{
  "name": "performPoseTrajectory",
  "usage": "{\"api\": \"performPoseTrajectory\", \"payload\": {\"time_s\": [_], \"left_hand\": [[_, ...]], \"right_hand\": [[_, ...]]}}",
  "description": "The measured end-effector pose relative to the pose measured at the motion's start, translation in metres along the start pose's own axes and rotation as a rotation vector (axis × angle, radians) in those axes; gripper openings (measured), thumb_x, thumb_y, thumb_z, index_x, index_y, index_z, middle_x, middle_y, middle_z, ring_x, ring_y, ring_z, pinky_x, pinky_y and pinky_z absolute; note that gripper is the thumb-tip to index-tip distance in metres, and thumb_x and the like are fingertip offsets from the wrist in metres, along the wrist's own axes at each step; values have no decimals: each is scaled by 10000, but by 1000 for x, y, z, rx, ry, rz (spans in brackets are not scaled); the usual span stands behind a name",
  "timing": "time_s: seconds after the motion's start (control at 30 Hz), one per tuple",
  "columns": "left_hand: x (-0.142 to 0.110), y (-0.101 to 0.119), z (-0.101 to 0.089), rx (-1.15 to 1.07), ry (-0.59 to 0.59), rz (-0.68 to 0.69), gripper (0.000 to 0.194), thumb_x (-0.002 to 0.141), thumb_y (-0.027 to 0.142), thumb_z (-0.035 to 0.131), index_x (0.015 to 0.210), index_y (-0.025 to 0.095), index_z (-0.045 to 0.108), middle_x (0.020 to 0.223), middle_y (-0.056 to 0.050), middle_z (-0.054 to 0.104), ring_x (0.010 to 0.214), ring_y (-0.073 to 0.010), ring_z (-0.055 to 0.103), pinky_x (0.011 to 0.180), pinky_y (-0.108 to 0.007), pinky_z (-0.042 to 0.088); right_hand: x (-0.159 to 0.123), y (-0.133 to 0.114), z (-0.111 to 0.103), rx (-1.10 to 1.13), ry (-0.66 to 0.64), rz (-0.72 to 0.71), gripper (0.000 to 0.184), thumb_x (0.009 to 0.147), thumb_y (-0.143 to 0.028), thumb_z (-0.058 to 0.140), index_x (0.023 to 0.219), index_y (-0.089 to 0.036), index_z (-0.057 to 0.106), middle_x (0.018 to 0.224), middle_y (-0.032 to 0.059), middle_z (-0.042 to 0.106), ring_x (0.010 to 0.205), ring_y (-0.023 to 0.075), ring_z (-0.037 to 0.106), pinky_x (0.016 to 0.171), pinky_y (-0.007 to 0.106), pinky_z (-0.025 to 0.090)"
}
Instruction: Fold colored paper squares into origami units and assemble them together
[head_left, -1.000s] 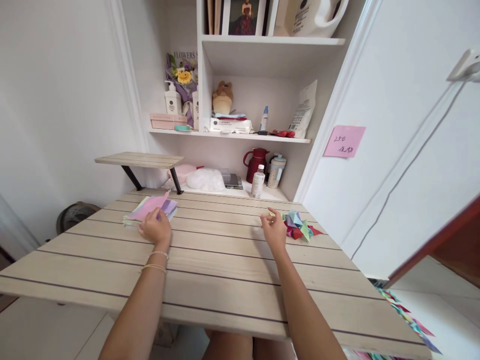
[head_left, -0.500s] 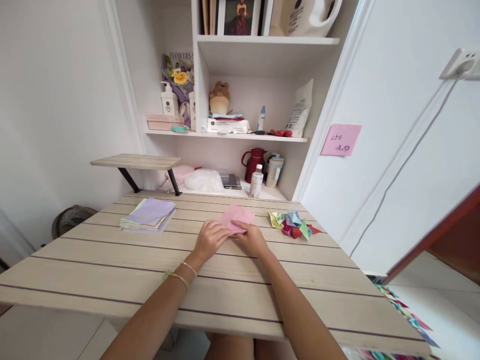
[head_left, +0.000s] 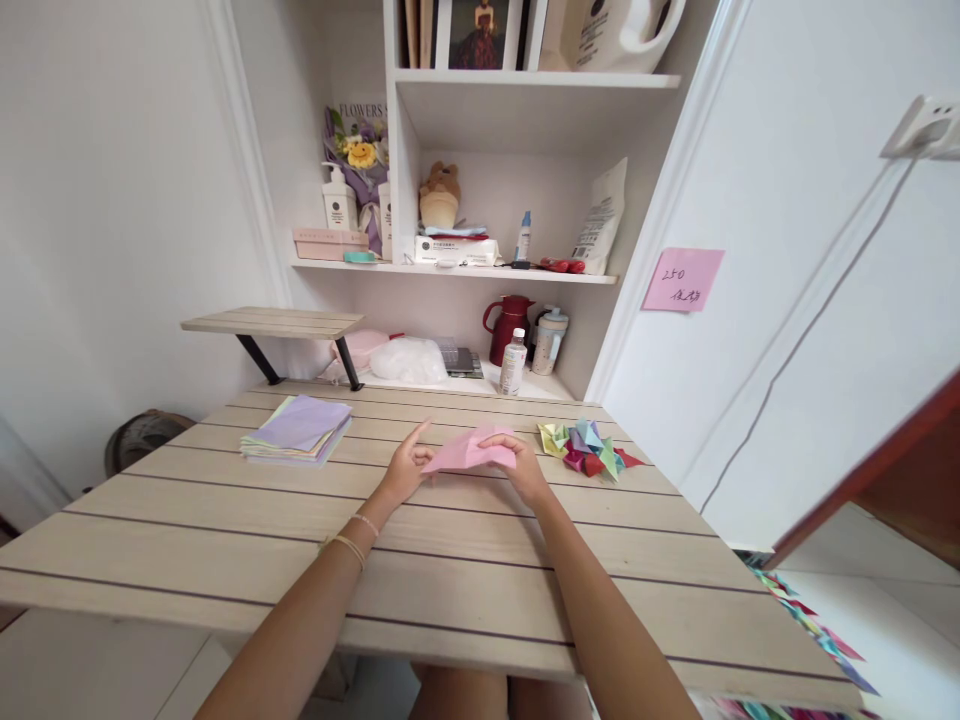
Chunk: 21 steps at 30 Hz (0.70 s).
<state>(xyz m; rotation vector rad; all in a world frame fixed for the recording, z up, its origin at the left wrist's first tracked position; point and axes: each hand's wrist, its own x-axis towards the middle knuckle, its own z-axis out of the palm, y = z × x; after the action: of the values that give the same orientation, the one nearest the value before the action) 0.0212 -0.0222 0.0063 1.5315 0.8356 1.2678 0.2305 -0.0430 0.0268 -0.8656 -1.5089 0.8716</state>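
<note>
A pink sheet of paper with creases is held tilted just above the wooden table, between my hands. My right hand grips its right side, fingers on top and the thumb hidden. At the sheet's left corner is my left hand, with the index finger stretched up and away and the other fingers bent around the corner. Part of that left grip is covered by the paper. To the right lies a cluster of small folded paper pieces in several colours.
A stack of coloured paper sheets lies on the left of the table. Behind it stands a small raised shelf on black legs. A clear bottle and a red jug stand at the back.
The pink paper has come up off the table and tilted, with its creases showing. My left hand has moved left and its index finger has straightened; my right hand has shifted slightly right.
</note>
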Motion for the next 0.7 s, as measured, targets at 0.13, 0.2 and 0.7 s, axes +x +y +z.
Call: {"api": "performPoseTrajectory", "payload": {"time_s": [0.13, 0.2, 0.7], "left_hand": [[1, 4, 5, -6, 41, 25, 342, 502, 237, 736, 827, 144, 686, 765, -73, 680, 728, -205, 617, 667, -313, 498], [2, 3, 5, -40, 126, -17, 247, 529, 282, 725, 724, 135, 690, 727, -69, 685, 685, -204, 625, 671, -329, 504], [4, 6, 14, -290, 357, 24, 309, 627, 306, 662, 823, 187, 456, 764, 5, 607, 731, -137, 623, 716, -334, 520]], "right_hand": [[1, 3, 2, 25, -34, 57, 192, 582, -297, 673, 736, -183, 662, 806, 38, 659, 749, 180, 590, 655, 291, 469], [2, 8, 5, 30, -3, 114, 242, 607, -369, 659, 730, -160, 659, 721, 45, 649, 694, 184, 588, 601, 293, 473], [-2, 11, 27, 99, 146, 97, 506, 768, -420, 464, 1223, -200, 454, 733, 14, 643, 634, 164, 629, 656, 323, 514]]}}
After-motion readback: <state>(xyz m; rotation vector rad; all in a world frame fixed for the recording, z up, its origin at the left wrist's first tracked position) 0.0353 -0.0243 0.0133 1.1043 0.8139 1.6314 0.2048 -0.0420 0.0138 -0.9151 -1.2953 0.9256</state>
